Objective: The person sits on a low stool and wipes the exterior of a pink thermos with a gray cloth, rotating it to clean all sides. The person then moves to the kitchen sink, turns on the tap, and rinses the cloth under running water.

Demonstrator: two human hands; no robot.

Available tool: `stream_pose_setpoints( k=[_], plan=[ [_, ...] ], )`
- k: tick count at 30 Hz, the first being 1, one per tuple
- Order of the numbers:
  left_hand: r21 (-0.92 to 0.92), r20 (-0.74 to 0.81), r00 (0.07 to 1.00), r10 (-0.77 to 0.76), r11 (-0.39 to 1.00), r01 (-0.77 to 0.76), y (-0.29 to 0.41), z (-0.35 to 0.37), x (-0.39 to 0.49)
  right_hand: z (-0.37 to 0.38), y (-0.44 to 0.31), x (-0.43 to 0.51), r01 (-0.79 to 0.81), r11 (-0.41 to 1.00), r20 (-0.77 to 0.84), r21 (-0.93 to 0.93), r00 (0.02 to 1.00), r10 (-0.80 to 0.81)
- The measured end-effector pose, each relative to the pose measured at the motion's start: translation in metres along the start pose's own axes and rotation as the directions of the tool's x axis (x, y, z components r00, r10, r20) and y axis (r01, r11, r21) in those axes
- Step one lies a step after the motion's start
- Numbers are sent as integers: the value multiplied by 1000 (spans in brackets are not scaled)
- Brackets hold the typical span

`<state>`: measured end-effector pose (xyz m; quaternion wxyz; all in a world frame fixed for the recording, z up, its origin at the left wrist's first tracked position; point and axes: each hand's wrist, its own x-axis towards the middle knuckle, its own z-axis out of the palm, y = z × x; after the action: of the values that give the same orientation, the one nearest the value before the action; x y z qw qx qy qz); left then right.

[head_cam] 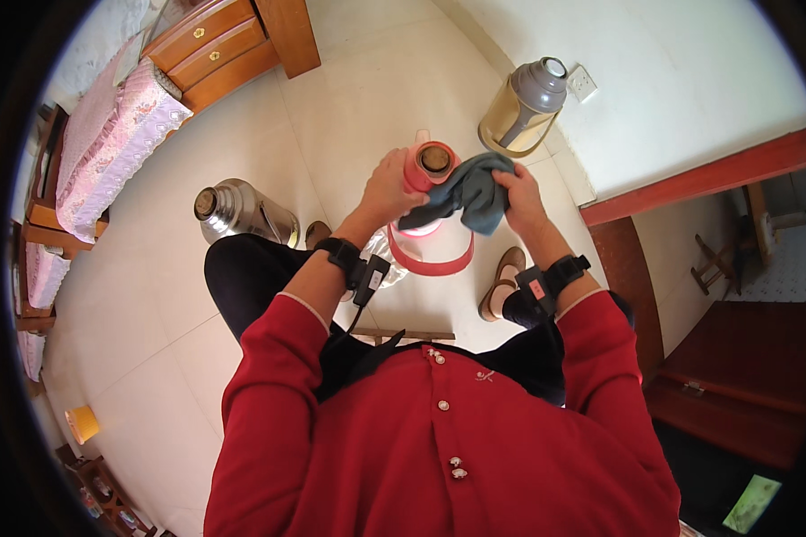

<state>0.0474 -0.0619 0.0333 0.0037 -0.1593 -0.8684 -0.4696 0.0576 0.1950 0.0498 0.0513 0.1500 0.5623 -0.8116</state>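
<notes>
A pink thermos flask (419, 176) with a cork stopper (435, 159) in its mouth stands in front of me, its red carrying handle (432, 268) hanging down on my side. My left hand (391, 184) grips the flask's upper part from the left. In my right hand (525, 201) is a bunched dark grey-green cloth (481, 191), whose other end lies against the flask near my left fingers. The lower part of the flask is partly hidden by the cloth and my hand.
A steel thermos (245, 213) with a cork stands by my left knee. A grey and beige thermos (525, 107) is at the wall, near a socket (583, 83). Behind the flask's handle lies clear plastic (394, 267). Cloth-covered wooden furniture (117, 144) lines the left; a red doorway threshold (705, 176) is right.
</notes>
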Motion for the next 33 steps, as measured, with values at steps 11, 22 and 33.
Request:
stream_pose_setpoints(
  k=[11, 22, 33],
  plan=[
    [125, -7, 1000, 6, 992, -6, -24, 25, 4, 77, -8, 122, 234, 855, 417, -462, 909, -24],
    [144, 37, 997, -65, 988, 59, -12, 22, 2, 46, 13, 75, 77, 966, 183, -248, 983, -32],
    [122, 15, 999, -37, 992, 35, -13, 25, 8, 50, 74, -18, 214, 824, -238, -524, 893, -383]
  ],
)
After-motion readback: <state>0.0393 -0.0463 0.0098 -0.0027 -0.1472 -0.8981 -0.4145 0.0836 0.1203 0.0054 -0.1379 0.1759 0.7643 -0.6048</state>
